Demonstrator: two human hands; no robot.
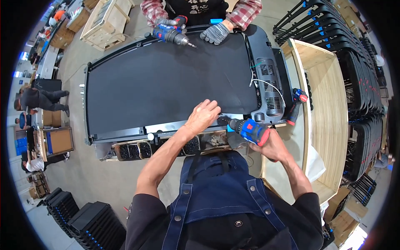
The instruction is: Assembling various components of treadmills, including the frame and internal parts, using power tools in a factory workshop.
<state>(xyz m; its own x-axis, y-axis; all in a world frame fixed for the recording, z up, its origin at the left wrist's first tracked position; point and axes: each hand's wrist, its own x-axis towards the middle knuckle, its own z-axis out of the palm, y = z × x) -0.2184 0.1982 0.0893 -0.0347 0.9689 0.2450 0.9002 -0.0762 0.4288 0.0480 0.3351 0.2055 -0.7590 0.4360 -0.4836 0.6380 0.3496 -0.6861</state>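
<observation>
A treadmill deck with a wide black belt [166,79] lies across in front of me. My left hand [203,117] is closed at the belt's near edge, its fingers curled over that edge and its fingertips hidden. Held in my right hand [273,146] is a blue, black and red cordless drill [252,131]. Its chuck points left at the deck's near side rail, close beside my left hand; the exact contact at the tip is hard to see. A slanting crease runs in the belt beyond my left hand.
Across the deck, a gloved co-worker holds another drill [173,35]. The motor housing [268,87] with a loose white cable [271,84] is at the right end, near a red-and-black power tool [296,106]. A wooden crate [329,112] stands right; parts bins [133,151] sit below the near rail.
</observation>
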